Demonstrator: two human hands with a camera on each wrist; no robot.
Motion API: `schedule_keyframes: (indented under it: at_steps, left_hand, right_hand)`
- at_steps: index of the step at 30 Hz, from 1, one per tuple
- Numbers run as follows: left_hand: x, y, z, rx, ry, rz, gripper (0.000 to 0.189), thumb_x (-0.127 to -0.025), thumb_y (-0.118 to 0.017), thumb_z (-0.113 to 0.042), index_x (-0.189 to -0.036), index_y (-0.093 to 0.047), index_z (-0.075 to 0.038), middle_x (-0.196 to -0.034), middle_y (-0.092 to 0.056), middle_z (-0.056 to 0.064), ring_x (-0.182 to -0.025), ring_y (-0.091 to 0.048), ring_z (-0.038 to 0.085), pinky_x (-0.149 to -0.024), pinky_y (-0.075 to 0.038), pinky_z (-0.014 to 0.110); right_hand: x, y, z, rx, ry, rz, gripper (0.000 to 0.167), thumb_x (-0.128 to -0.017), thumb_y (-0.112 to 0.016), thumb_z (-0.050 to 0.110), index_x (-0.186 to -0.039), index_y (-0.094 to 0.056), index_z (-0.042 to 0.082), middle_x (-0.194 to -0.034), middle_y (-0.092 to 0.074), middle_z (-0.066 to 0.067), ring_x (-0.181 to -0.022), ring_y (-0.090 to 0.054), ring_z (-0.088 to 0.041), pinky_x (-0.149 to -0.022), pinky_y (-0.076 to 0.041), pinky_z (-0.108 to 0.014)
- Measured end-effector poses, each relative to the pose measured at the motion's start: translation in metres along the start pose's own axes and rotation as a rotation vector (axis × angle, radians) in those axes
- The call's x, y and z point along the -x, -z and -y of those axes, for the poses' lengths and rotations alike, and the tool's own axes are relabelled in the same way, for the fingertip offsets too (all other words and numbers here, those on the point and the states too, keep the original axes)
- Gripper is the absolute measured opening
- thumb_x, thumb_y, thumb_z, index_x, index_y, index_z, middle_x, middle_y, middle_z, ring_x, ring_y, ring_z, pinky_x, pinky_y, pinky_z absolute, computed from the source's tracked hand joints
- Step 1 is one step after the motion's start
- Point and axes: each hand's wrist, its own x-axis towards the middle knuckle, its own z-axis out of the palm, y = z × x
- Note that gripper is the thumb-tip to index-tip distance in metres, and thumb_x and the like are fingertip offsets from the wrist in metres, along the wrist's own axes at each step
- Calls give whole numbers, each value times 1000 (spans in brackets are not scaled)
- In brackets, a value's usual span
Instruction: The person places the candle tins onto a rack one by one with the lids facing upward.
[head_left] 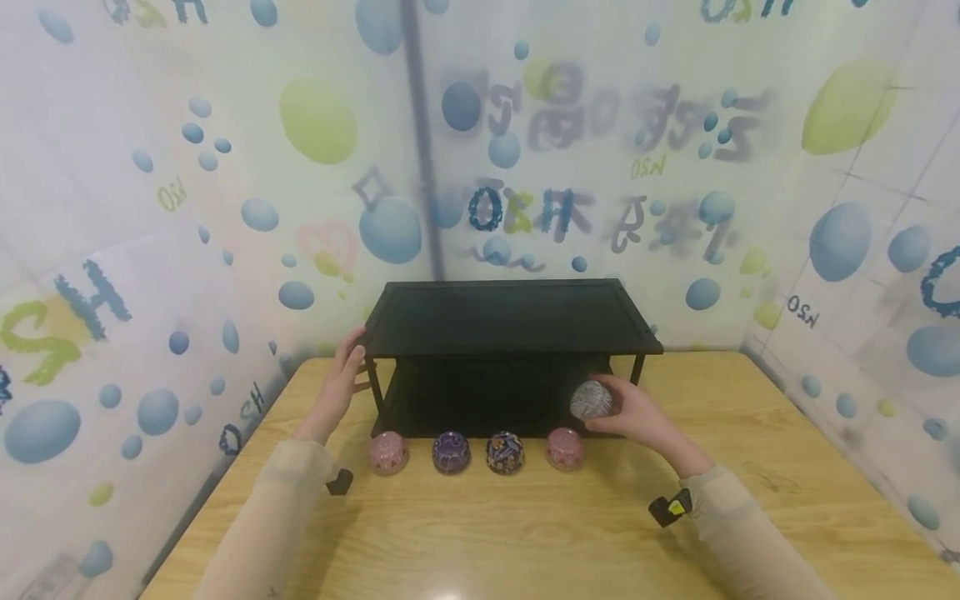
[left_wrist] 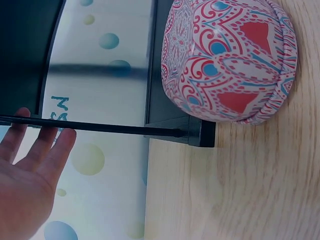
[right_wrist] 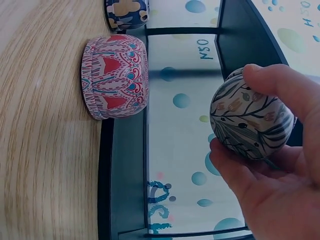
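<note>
My right hand point(head_left: 637, 412) grips a round tin with a grey-and-white leaf pattern point(right_wrist: 250, 117), thumb on one side and fingers on the other. It is held above the table at the right front of a black two-tier rack point(head_left: 510, 321). My left hand point(head_left: 339, 387) is at the rack's left front post point(left_wrist: 115, 127), its fingers extended and touching it. Along the rack's front edge stand a pink tin point(head_left: 388, 452), a purple tin point(head_left: 451, 452), a dark floral tin point(head_left: 504, 452) and another pink tin point(head_left: 564, 448).
The rack stands on a wooden table point(head_left: 480, 542) near the back wall point(head_left: 480, 150), which is covered with printed bubbles and lettering. Its upper shelf overhangs the lower shelf point(head_left: 487, 396). Similar patterned walls flank the table on both sides.
</note>
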Motion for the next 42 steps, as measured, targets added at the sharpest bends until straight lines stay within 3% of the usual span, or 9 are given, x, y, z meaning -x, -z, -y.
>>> schedule_keyframes:
  at_steps: [4, 9, 14, 23, 32, 38, 42]
  left_hand:
    - [6, -4, -17, 3, -4, 13, 56, -107, -28, -33, -155, -10, -11, -157, -5, 24, -131, -27, 55, -101, -29, 69]
    - [7, -4, -21, 13, -6, 14, 56, -107, -29, -33, -155, -11, -11, -158, -4, 21, -131, -27, 54, -102, -30, 68]
    - [6, -3, -15, 18, -6, 17, 56, -107, -29, -33, -155, -10, -12, -158, -4, 22, -131, -26, 54, -102, -29, 69]
    - [-7, 1, 16, -5, 6, -14, 56, -105, -30, -41, -155, -13, -22, -158, -7, 19, -130, -29, 52, -101, -31, 68]
    - [-5, 1, 13, -13, -10, -17, 57, -105, -29, -42, -156, -11, -21, -158, -7, 20, -131, -28, 53, -100, -31, 68]
    - [-7, 1, 18, -17, -15, -23, 58, -104, -29, -46, -155, -12, -25, -158, -8, 18, -132, -28, 52, -100, -32, 67]
    - [-5, 2, 13, -7, 0, -8, 57, -105, -29, -44, -156, -10, -24, -158, -5, 17, -132, -27, 52, -101, -31, 68]
  right_hand:
    - [1, 0, -1, -47, 11, -5, 66, -71, -86, 15, -127, -56, -3, -112, -64, -16, -98, -60, -29, -85, -50, -45]
    - [2, 3, 3, -121, 1, 6, 65, -72, -86, 12, -128, -56, -2, -111, -64, -15, -99, -61, -27, -85, -51, -42]
    - [5, 5, 8, -216, -40, 31, 67, -73, -85, 10, -130, -53, -3, -112, -63, -17, -103, -60, -31, -86, -51, -41]
    - [6, 9, 10, -316, -66, 62, 66, -74, -83, 5, -130, -50, -6, -114, -60, -21, -106, -58, -35, -82, -52, -26]
    - [2, 10, 12, -264, -37, 52, 66, -74, -83, 6, -130, -51, -4, -117, -59, -21, -106, -57, -35, -87, -51, -44]
    - [2, 14, 14, -298, -37, 54, 66, -74, -83, 5, -130, -50, -5, -117, -58, -22, -105, -58, -34, -81, -54, -31]
    - [-1, 16, 16, -311, -30, 67, 66, -74, -83, 4, -131, -50, -4, -117, -59, -21, -105, -58, -33, -82, -52, -26]
